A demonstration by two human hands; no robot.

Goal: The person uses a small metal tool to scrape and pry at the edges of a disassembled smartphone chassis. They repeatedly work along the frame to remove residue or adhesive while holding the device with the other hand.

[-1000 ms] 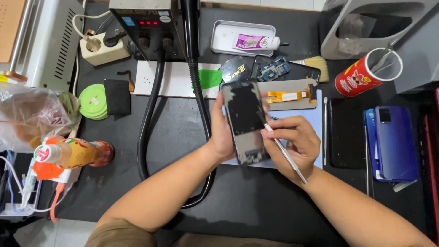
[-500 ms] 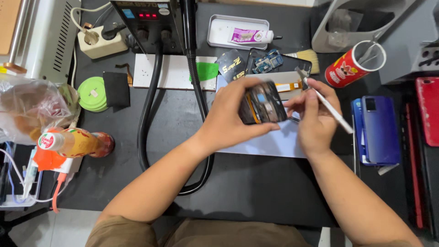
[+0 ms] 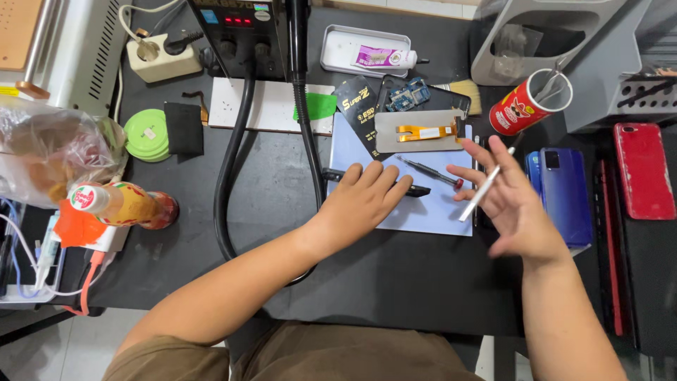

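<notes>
The left hand (image 3: 367, 197) lies flat, fingers spread, pressing a dark phone (image 3: 416, 190) onto the pale blue mat (image 3: 430, 212), apparently to steady it. The right hand (image 3: 511, 208) hovers half open, loosely gripping thin silver tweezers (image 3: 483, 192). Farther back, a screwdriver (image 3: 430, 171) and grey panel (image 3: 416, 130) rest on the counter (image 3: 395, 275).

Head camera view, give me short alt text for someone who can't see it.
A person's left hand lies flat on a dark phone part on a pale blue mat, while the right hand hovers open with a thin white tool between its fingers. A screwdriver, blue phone and red can lie around on the black table.
</notes>
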